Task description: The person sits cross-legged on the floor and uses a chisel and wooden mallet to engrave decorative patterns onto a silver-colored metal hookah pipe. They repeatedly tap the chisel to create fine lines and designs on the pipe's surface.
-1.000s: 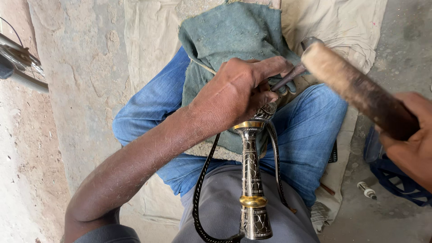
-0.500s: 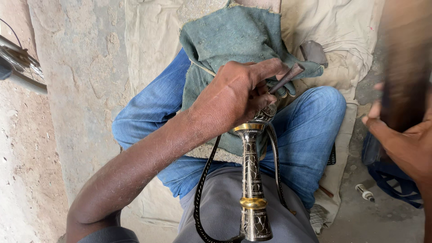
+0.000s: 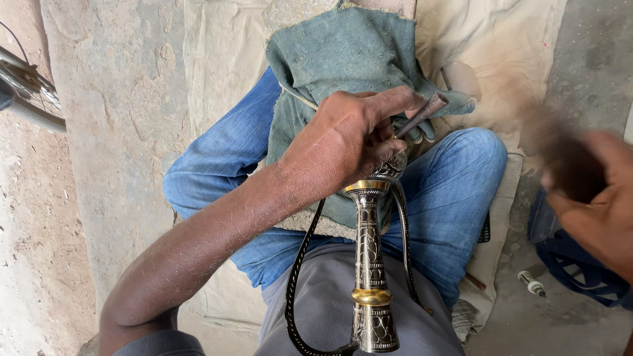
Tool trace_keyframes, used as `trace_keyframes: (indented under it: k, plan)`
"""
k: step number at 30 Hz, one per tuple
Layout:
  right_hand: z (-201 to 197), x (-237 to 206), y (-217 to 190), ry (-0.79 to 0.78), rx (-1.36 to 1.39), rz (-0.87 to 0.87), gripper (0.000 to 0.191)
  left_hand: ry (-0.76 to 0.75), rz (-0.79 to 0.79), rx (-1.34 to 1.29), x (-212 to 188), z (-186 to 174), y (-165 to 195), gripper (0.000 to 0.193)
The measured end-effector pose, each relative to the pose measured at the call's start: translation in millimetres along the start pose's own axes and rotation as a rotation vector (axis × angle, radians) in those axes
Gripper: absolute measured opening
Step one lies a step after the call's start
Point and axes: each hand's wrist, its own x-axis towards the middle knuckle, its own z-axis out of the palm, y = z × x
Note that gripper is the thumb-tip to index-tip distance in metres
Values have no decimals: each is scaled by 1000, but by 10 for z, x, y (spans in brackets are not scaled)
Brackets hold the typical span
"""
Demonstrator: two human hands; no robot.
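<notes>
My left hand [image 3: 349, 142] is closed around a thin metal chisel [image 3: 422, 113] and presses its tip against the top of an engraved silver and brass stem [image 3: 370, 264]. The stem lies lengthwise on my lap over blue jeans. My right hand [image 3: 597, 198] grips a wooden-handled hammer [image 3: 560, 155] at the right edge; it is blurred by motion, with its head indistinct. A worn green cloth [image 3: 343, 59] is draped over my left knee under the work.
A black cord [image 3: 295, 290] loops around the stem's lower end. A beige cloth [image 3: 217, 59] covers the concrete floor. A blue object [image 3: 580, 270] and a small white cylinder [image 3: 531, 283] lie at the right. Metal rods [image 3: 26, 92] show at the left edge.
The hammer swung away from the chisel to the right and lower, and is blurred now. My left hand and the stem have stayed in place.
</notes>
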Motion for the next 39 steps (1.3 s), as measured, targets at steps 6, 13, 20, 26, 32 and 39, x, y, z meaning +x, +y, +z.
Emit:
trace_keyframes:
  k: [6, 13, 20, 26, 32, 39]
  plan:
    - [0, -17, 93, 41, 57, -96, 41, 27, 47, 9, -31, -14, 11, 42]
    - [78, -13, 399, -106, -115, 12, 39, -16, -6, -6, -6, -7, -15, 41]
    - [154, -58, 633, 81, 169, -112, 28, 19, 53, -6, -55, -6, -28, 44]
    - [181, -9, 656, 64, 72, -80, 30, -7, 23, -13, -10, 4, -32, 44]
    - [129, -39, 412, 109, 87, -127, 36, -15, 27, -16, -12, 0, -23, 44]
    - [140, -80, 570, 61, 147, -27, 41, 25, 113, -14, -75, -16, -66, 43]
